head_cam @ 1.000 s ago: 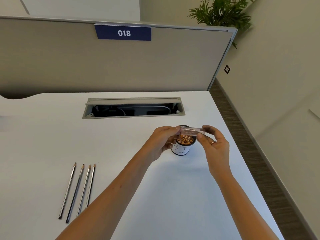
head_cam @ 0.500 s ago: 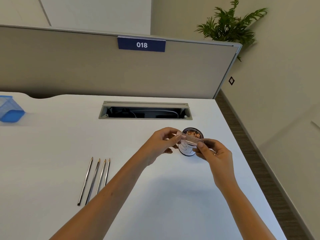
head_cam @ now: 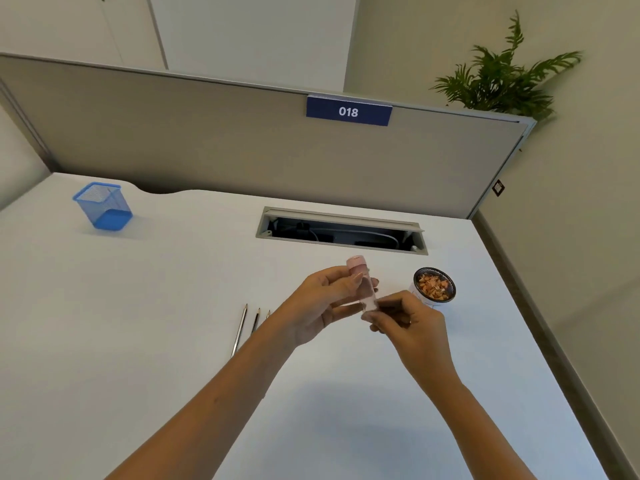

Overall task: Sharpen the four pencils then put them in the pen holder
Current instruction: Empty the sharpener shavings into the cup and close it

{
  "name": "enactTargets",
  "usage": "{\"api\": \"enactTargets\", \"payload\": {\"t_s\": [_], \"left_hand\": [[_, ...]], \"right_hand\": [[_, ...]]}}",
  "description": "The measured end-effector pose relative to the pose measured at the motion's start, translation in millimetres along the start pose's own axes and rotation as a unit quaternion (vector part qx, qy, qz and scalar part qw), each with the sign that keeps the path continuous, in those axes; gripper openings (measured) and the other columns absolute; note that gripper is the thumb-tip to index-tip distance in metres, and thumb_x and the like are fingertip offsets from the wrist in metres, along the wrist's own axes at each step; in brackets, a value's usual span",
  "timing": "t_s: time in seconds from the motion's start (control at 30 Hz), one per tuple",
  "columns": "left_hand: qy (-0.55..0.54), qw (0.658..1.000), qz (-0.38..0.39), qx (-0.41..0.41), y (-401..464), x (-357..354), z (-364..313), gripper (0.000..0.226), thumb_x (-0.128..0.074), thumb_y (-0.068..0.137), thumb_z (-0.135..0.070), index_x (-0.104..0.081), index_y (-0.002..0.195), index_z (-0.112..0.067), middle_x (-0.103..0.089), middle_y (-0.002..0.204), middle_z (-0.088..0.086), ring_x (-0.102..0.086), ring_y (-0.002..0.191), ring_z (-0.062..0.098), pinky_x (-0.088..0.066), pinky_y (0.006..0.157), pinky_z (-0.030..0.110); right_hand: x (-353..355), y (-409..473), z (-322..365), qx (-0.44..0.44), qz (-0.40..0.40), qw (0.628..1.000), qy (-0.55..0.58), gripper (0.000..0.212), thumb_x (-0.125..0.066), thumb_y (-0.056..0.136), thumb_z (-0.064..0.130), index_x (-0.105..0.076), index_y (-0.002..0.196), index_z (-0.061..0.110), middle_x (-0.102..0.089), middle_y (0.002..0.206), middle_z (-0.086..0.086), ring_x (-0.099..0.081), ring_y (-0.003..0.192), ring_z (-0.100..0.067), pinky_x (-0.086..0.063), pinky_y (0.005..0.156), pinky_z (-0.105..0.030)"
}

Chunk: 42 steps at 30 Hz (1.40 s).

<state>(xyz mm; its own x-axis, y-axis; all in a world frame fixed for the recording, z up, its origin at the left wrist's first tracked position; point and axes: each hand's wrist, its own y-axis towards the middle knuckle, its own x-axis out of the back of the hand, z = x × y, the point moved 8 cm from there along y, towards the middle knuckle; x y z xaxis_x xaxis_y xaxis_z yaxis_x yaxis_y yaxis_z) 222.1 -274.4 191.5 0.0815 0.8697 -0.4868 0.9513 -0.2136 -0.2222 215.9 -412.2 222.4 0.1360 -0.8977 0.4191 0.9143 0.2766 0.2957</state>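
Both hands hold a small pink sharpener with a clear tube body (head_cam: 364, 285) above the white desk (head_cam: 138, 323). My left hand (head_cam: 320, 306) grips its upper part, near the pink cap. My right hand (head_cam: 410, 323) pinches its lower end. The pencils (head_cam: 242, 329) lie side by side on the desk, left of my left wrist; my forearm hides part of them. A blue mesh pen holder (head_cam: 103, 206) stands far off at the back left.
A small white cup full of pencil shavings (head_cam: 433, 287) sits just right of my hands. Behind them is an open cable slot (head_cam: 341, 232) in the desk. A grey partition (head_cam: 242, 143) closes the back, and the desk's right edge drops to the floor.
My hands have carried the sharpener left, away from over the shavings cup, and turned it from lying flat to nearly upright. The view has swung left, and the blue pen holder now shows fully.
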Motion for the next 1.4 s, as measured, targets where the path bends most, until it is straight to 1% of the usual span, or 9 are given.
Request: {"api": "enactTargets", "payload": {"t_s": [0.1, 0.2, 0.3, 0.37, 0.5, 0.7, 1.0, 1.23, 1.4], "left_hand": [[-0.031, 0.999, 0.005, 0.016, -21, 16, -4, 0.034, -0.072, 0.081, -0.029, -0.072, 0.109, -0.011, -0.074, 0.111, 0.012, -0.072, 0.099, 0.025, -0.059, 0.073, 0.026], [-0.062, 0.998, 0.004, 0.025, -41, 36, -13, 0.029, -0.072, 0.081, -0.027, -0.075, 0.104, -0.010, -0.075, 0.108, 0.014, -0.074, 0.092, 0.023, -0.060, 0.071, 0.027], [-0.064, 0.997, 0.028, 0.031, -58, 54, -23, 0.029, -0.067, 0.087, -0.027, -0.075, 0.109, -0.009, -0.074, 0.108, 0.012, -0.072, 0.094, 0.021, -0.059, 0.075, 0.027], [-0.066, 0.996, 0.050, 0.032, -69, 63, -29, 0.032, -0.062, 0.091, -0.027, -0.072, 0.114, -0.008, -0.072, 0.108, 0.011, -0.070, 0.095, 0.019, -0.058, 0.076, 0.026], [-0.047, 0.996, 0.069, 0.027, -85, 85, -43, 0.037, -0.057, 0.095, -0.028, -0.065, 0.122, -0.002, -0.070, 0.105, 0.009, -0.068, 0.090, 0.016, -0.055, 0.071, 0.024], [-0.030, 0.996, 0.081, 0.022, -100, 121, -60, 0.032, -0.060, 0.091, -0.028, -0.071, 0.112, -0.006, -0.071, 0.103, 0.010, -0.069, 0.091, 0.018, -0.056, 0.071, 0.024], [-0.014, 0.997, 0.070, 0.029, -110, 182, -67, 0.030, -0.058, 0.094, -0.023, -0.069, 0.113, -0.004, -0.072, 0.103, 0.011, -0.070, 0.093, 0.020, -0.057, 0.077, 0.027], [0.034, 0.998, 0.024, 0.054, -112, 236, -48, 0.024, -0.053, 0.100, -0.015, -0.064, 0.117, -0.003, -0.074, 0.104, 0.012, -0.070, 0.096, 0.021, -0.056, 0.080, 0.026], [0.209, 0.973, -0.080, 0.050, -110, 281, -23, 0.030, -0.056, 0.097, -0.039, -0.066, 0.117, -0.020, -0.074, 0.114, -0.001, -0.066, 0.111, 0.014, -0.049, 0.097, 0.032]], "right_hand": [[-23, 3, 32, 0.071, -0.012, 0.995, -0.074, 0.027, -0.066, 0.072, 0.044, -0.063, 0.091, 0.025, -0.061, 0.077, 0.021, -0.064, 0.068, -0.005, -0.051, 0.063, -0.010], [-41, 11, 50, 0.073, -0.024, 0.994, -0.074, 0.051, -0.072, 0.067, 0.048, -0.049, 0.110, 0.033, -0.051, 0.102, 0.021, -0.058, 0.091, -0.005, -0.050, 0.070, -0.010], [-72, 21, 61, 0.048, 0.068, 0.996, -0.044, 0.085, -0.076, 0.065, 0.051, -0.030, 0.135, 0.038, -0.035, 0.134, 0.024, -0.041, 0.121, 0.006, -0.044, 0.087, -0.007], [-93, 24, 71, 0.048, 0.121, 0.991, -0.035, 0.095, -0.078, 0.065, 0.048, -0.022, 0.141, 0.041, -0.028, 0.141, 0.030, -0.034, 0.127, 0.010, -0.040, 0.092, -0.008], [-131, 28, 92, 0.047, 0.156, 0.987, -0.016, 0.090, -0.077, 0.064, 0.051, -0.026, 0.137, 0.046, -0.033, 0.133, 0.037, -0.038, 0.122, 0.013, -0.042, 0.092, -0.005], [-169, 33, 109, 0.055, 0.136, 0.989, -0.023, 0.081, -0.083, 0.062, 0.036, -0.035, 0.127, 0.042, -0.040, 0.123, 0.033, -0.043, 0.114, 0.013, -0.040, 0.088, -0.002], [-230, 38, 103, 0.023, 0.143, 0.989, -0.029, 0.084, -0.082, 0.063, 0.036, -0.033, 0.130, 0.043, -0.040, 0.125, 0.031, -0.044, 0.114, 0.013, -0.041, 0.088, -0.002], [-274, 33, 85, 0.031, 0.180, 0.975, -0.124, 0.076, -0.073, 0.073, 0.038, -0.031, 0.137, 0.032, -0.038, 0.135, 0.018, -0.043, 0.118, 0.001, -0.044, 0.098, -0.026], [-301, 26, 53, -0.009, 0.199, 0.972, -0.126, 0.075, -0.075, 0.069, 0.036, -0.037, 0.133, 0.030, -0.044, 0.129, 0.017, -0.044, 0.116, 0.004, -0.040, 0.097, -0.021]]}}
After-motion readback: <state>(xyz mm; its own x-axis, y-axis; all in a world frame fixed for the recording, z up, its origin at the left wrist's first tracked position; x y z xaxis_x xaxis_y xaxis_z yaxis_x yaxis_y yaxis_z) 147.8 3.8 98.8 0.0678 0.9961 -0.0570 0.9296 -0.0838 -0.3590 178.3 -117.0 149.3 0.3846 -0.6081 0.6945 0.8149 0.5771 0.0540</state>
